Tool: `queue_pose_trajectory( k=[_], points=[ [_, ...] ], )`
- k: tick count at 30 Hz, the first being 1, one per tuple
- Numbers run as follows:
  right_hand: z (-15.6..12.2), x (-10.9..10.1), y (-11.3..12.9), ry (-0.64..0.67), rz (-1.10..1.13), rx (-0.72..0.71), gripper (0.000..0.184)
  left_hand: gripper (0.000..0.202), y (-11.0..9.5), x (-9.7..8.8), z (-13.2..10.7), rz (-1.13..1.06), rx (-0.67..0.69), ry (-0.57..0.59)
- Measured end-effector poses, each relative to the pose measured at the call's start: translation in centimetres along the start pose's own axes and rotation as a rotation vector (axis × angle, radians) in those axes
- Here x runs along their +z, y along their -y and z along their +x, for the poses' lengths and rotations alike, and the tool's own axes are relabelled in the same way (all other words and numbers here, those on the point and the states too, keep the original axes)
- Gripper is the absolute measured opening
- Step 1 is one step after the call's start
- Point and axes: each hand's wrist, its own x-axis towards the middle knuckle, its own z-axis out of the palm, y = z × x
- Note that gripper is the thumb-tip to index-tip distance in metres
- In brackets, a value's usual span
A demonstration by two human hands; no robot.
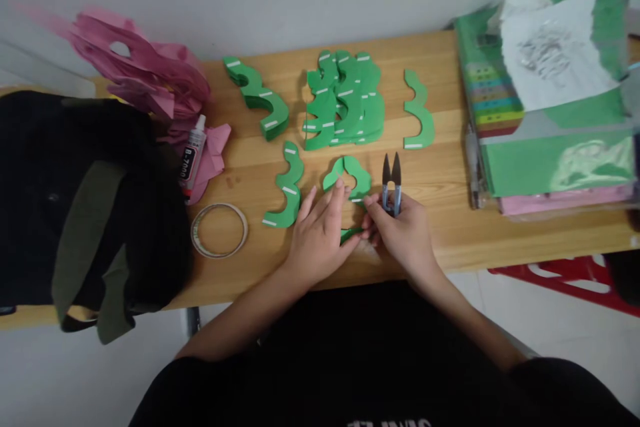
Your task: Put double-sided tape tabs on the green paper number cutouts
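A pair of thread snips (392, 188) rests in my right hand (406, 230), blades pointing away from me. That hand's thumb and fingertips also meet the edge of a wavy green paper piece. My left hand (320, 233) lies flat with fingers stretched over green paper cutouts (358, 177), which form a rounded shape partly hidden beneath it. Left of it lies a single wavy green strip (289, 187) with white tape marks. Another such strip (419, 110) lies to the right, beyond the snips. Farther back sit a pile of green cutouts (350, 103) and a stacked wavy bundle (260, 99).
A tape roll (219, 231) and a glue tube (193, 159) lie at left, near pink paper pieces (145, 67) and a black bag (90, 213). Green paper packs (560, 160) with a crumpled white sheet (555, 53) occupy the right. A wall runs behind the table.
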Motion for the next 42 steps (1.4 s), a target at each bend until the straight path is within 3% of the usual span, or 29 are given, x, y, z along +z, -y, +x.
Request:
queue_pose_trajectory(
  k=[10,16,23,29,35,38,42],
  points=[
    [0.2,0.3,0.2,-0.053,-0.067,0.017,0.022,0.095,0.2,0.2,-0.2,0.033,0.042,-0.024],
    [0.0,0.4,-0.1,-0.069,-0.109,-0.021,0.021,0.085,0.2,0.3,-0.2,0.014,0.144,-0.02],
    [0.3,0.4,-0.1,-0.098,-0.178,-0.042,0.018,0.081,-0.2,0.3,-0.2,0.116,0.19,-0.026],
    [0.4,0.4,-0.5,-0.15,-0.058,0.007,0.026,0.08,0.1,0.4,-0.2,0.105,0.198,-0.007],
    [0.3,-0.2,-0.3,-0.061,0.149,0.02,0.026,0.078,0.0,-0.3,0.0,-0.06,0.111,-0.064],
    [-0.1,-1.2,0.4,0.041,0.305,0.058,0.026,0.058,-0.6,-1.4,0.2,-0.214,0.044,-0.156],
    [-1.2,-2.2,1.2,0.185,0.347,0.079,0.031,0.037,-1.5,-2.8,0.2,-0.389,0.026,-0.106]
  ],
)
